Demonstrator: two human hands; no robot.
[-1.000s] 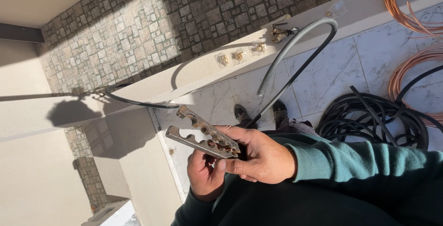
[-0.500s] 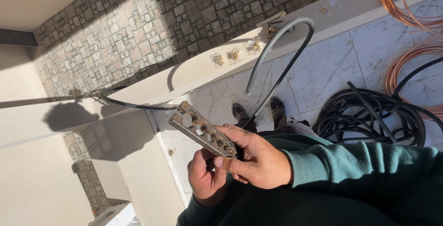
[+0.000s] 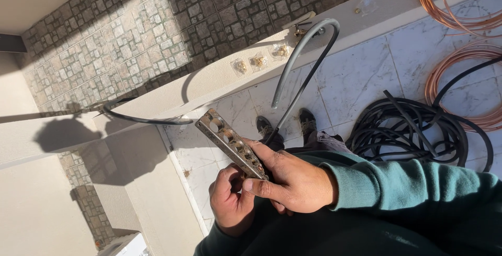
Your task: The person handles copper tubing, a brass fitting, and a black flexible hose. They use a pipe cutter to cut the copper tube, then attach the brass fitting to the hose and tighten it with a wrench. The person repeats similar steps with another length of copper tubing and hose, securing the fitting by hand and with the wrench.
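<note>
The right hand (image 3: 293,183) pinches a metal bar (image 3: 230,143) with round holes, thumb on top. The left hand (image 3: 230,201) curls around the bar's lower end. The bar sticks up over the floor (image 3: 361,73). A gray hose (image 3: 295,62) bends nearby. Black hoses (image 3: 418,125) and copper coils (image 3: 460,57) lie further off.

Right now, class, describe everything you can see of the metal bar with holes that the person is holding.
The metal bar is a long, flat, grey-brown strip with a row of round holes of differing sizes along it. It looks like worn, dull metal, closed into a single bar. It slants from upper left down to lower right above the pale tiled floor. Its lower end sits in the grip of both hands: the right hand lies over it, the left hand beneath.
</note>
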